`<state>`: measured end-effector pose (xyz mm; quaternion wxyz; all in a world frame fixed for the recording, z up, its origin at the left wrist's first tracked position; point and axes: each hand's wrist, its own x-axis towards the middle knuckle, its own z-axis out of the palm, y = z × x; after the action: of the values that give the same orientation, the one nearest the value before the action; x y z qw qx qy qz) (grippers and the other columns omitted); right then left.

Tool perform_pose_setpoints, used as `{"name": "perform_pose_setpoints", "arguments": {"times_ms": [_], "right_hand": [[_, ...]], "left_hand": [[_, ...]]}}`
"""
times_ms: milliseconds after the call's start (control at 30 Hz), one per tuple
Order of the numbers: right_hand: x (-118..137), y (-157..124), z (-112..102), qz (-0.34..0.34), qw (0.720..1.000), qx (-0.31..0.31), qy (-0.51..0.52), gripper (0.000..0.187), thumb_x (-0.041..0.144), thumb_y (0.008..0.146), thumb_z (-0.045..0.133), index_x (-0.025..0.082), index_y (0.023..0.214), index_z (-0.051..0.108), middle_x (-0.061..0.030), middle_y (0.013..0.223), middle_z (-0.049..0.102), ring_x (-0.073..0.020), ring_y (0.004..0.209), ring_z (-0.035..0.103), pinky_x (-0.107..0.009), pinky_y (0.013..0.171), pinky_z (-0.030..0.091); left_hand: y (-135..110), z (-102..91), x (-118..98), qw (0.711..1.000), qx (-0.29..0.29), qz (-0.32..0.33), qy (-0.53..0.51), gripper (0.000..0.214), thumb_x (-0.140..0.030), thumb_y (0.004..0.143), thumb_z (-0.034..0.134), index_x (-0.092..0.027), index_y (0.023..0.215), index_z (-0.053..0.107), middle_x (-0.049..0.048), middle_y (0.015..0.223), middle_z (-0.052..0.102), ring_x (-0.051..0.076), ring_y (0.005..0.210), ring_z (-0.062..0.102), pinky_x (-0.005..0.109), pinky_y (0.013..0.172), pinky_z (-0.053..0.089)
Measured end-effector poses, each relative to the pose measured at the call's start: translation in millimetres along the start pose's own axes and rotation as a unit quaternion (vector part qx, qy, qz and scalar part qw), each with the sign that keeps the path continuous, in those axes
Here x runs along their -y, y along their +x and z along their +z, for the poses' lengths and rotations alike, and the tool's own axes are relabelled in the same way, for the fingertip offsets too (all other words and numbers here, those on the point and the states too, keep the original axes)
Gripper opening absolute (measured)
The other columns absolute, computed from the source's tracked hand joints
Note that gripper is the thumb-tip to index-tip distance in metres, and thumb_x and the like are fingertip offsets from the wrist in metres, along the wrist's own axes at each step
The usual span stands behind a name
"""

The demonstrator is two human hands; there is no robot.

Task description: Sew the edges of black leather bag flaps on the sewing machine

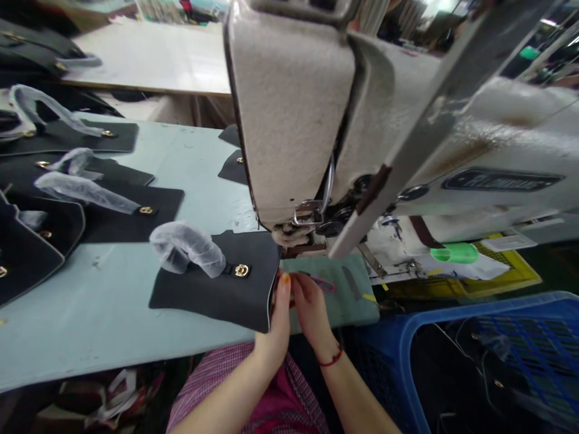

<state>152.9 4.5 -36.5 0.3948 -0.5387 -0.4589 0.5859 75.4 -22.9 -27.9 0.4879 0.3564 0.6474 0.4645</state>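
I see worktop [113, 337] between panel [203, 295] and front edge; left hand [278, 310] at panel's right edge, right hand [312, 304] beside it, fingers bent; I can't tell either grip.

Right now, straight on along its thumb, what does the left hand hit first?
Probably the sewing machine, at its lower end, ahead of the left hand in the image. Depth is unclear, so it might pass under. The black panel lies mostly left of that line.
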Motion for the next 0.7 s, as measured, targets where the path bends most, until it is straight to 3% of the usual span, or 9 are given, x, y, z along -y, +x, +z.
{"name": "perform_pose_setpoints", "arguments": {"times_ms": [67,167,233,267,300,400,500,567,700], "right_hand": [[19.4,0.5,-2.8,-0.013,1.0,-0.015,0.009,0.038,0.05,0.093,0.049,0.018,0.104,0.065,-0.0079,0.089,0.066,-0.0182,0.074,0.063,-0.026,0.059,0.052],[49.6,5.1,2.8,-0.038,0.999,0.012,-0.004,0.043,0.055,0.092,0.047,0.017,0.081,0.061,-0.0037,0.073,0.059,-0.0146,0.067,0.057,-0.022,0.056,0.046],[63.8,10.1,11.1,-0.059,0.997,0.032,-0.031,0.047,0.056,0.092,0.048,0.018,0.065,0.049,0.0007,0.061,0.046,-0.0106,0.058,0.046,-0.02,0.051,0.037],[68.0,12.5,15.7,-0.071,0.996,0.034,-0.045,0.049,0.055,0.092,0.049,0.018,0.061,0.043,0.0023,0.058,0.039,-0.0091,0.055,0.04,-0.02,0.049,0.032],[70.0,14.6,20.0,-0.081,0.995,0.031,-0.056,0.05,0.054,0.092,0.05,0.018,0.06,0.038,0.0033,0.057,0.035,-0.0082,0.054,0.035,-0.021,0.049,0.027],[65.6,16.9,29.5,-0.1,0.992,-0.001,-0.081,0.049,0.049,0.093,0.049,0.018,0.059,0.033,0.0038,0.058,0.03,-0.008,0.055,0.029,-0.024,0.051,0.021],[55.3,14.6,32.5,-0.11,0.988,-0.028,-0.109,0.047,0.047,0.094,0.047,0.018,0.06,0.034,0.0035,0.058,0.031,-0.0085,0.057,0.03,-0.025,0.053,0.021],[50.7,12.6,32.0,-0.115,0.985,-0.036,-0.123,0.047,0.046,0.095,0.047,0.017,0.06,0.035,0.0034,0.058,0.032,-0.0086,0.057,0.031,-0.025,0.053,0.021],[50.3,11.3,27.2,-0.122,0.983,-0.04,-0.132,0.048,0.046,0.095,0.047,0.018,0.059,0.032,0.0036,0.057,0.03,-0.0085,0.056,0.03,-0.025,0.053,0.021]], "left_hand": [[-31.5,-31.5,26.6,0.999,-0.044,0.02,-0.018,0.051,-0.052,0.086,0.055,-0.021,0.124,0.047,0.0152,0.123,0.058,0.032,0.115,0.058,0.049,0.097,0.05],[-54.9,-102.7,49.4,0.991,-0.098,0.077,0.038,0.037,-0.041,0.094,0.045,-0.029,0.128,0.039,0.0124,0.125,0.048,0.032,0.117,0.053,0.057,0.103,0.042],[-39.5,-148.7,39.5,0.968,-0.099,0.179,0.146,0.038,-0.038,0.094,0.045,-0.03,0.13,0.041,0.0122,0.128,0.045,0.036,0.124,0.045,0.062,0.107,0.035],[-23.1,-165.9,27.6,0.943,-0.076,0.228,0.23,0.04,-0.036,0.094,0.045,-0.031,0.133,0.041,0.0121,0.132,0.044,0.038,0.128,0.041,0.063,0.109,0.031],[-2.7,-177.8,13.1,0.911,-0.017,0.277,0.306,0.044,-0.035,0.094,0.045,-0.032,0.137,0.039,0.0118,0.136,0.043,0.039,0.13,0.039,0.064,0.11,0.029],[64.9,-184.4,-30.3,0.801,0.173,0.359,0.446,0.067,-0.042,0.093,0.049,-0.031,0.151,0.016,0.012,0.157,0.023,0.039,0.14,0.029,0.058,0.114,0.029],[115.1,-168.9,-53.0,0.714,0.268,0.448,0.466,0.089,-0.057,0.087,0.054,-0.024,0.154,0.006,0.0171,0.161,0.014,0.04,0.143,0.024,0.057,0.115,0.026],[131.4,-159.1,-56.6,0.683,0.288,0.471,0.479,0.096,-0.064,0.082,0.056,-0.02,0.155,0.01,0.0196,0.158,0.023,0.04,0.142,0.029,0.056,0.115,0.027],[128.7,-150.8,-58.9,0.672,0.263,0.461,0.517,0.095,-0.07,0.077,0.058,-0.018,0.151,0.029,0.0195,0.148,0.042,0.038,0.131,0.045,0.049,0.108,0.039]]}}
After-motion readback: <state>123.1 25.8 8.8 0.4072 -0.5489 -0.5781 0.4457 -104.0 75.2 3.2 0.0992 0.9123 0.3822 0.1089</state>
